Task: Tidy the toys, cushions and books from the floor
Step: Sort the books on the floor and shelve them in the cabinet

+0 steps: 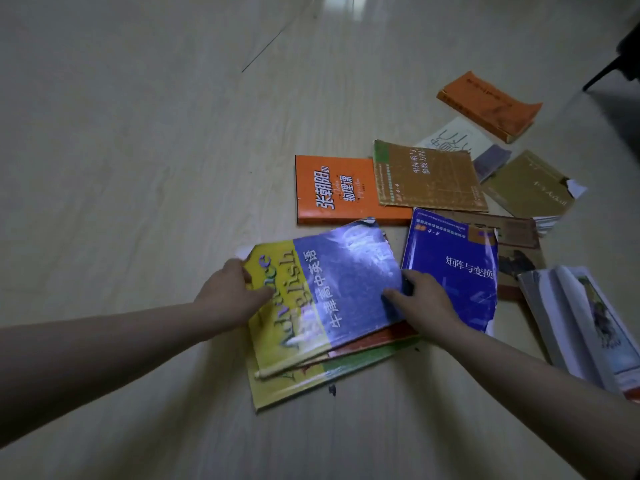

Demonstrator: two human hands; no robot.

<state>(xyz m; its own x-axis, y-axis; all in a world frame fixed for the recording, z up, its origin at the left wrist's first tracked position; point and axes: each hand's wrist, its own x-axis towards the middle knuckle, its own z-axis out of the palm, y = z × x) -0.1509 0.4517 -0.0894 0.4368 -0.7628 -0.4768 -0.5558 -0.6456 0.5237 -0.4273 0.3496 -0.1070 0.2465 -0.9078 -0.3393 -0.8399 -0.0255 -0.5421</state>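
A pale wood-look floor (138, 168) is spreading wide to the left of the books and beyond them, while the right side is crowding up with books.

A yellow-and-blue English textbook (332, 289) is lying on top of a small stack, its worn edges overhanging a red-edged book (381, 336) and a green-and-yellow paperback (311, 382) beneath. Just beside its right edge a glossy blue paperback (457, 258) is lying flat. Farther off, an orange hardback (332, 192) is sitting with a brown paperback (426, 174) overlapping its right edge. At the frame's right edge an open white book (581, 323) is lying partly cut off.

The left hand (228, 296) is gripping the textbook's left edge, thumb on the cover and fingers curling round the far corner. The right hand (422, 299) is holding the opposite edge, thumb pressing the cover and fingers curled at the rim.
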